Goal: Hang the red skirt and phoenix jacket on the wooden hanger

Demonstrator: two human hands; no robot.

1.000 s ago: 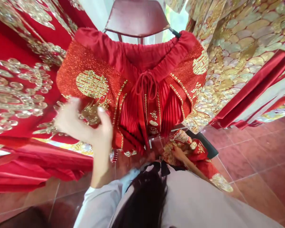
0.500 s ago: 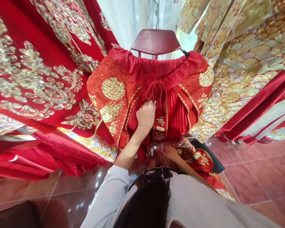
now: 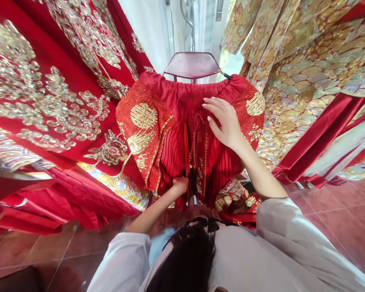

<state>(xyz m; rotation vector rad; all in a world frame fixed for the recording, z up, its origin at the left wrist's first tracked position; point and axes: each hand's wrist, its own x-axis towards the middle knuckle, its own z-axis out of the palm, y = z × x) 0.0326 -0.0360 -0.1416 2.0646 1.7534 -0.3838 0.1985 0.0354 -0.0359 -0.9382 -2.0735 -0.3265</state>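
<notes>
A red skirt (image 3: pixel 170 138) with gold embroidery, pleats and a gathered waistband hangs in front of me from a dark red hanger (image 3: pixel 192 65). Low on its front, my left hand (image 3: pixel 180 185) is closed on the edge of the pleated cloth, with its fingertips partly hidden. My right hand (image 3: pixel 226 121) lies over the right side of the waistband, its fingers stretched out and apart. The drawstring bow (image 3: pixel 199 119) sits just beside that hand, which covers part of it. Whether the right fingertips press on the cloth I cannot tell.
Red gowns with silver beading (image 3: pixel 57 109) hang close on the left. On the right hang gold scale-patterned garments (image 3: pixel 304 81). A patterned red cloth (image 3: pixel 234 198) is low near my right forearm. A metal hook (image 3: pixel 190 24) rises above the hanger over red floor tiles (image 3: pixel 337 219).
My left hand has moved down from the bow to the lower pleats. My right hand has come up from below to the waistband. The skirt's front cloth has shifted, and the bow looks smaller.
</notes>
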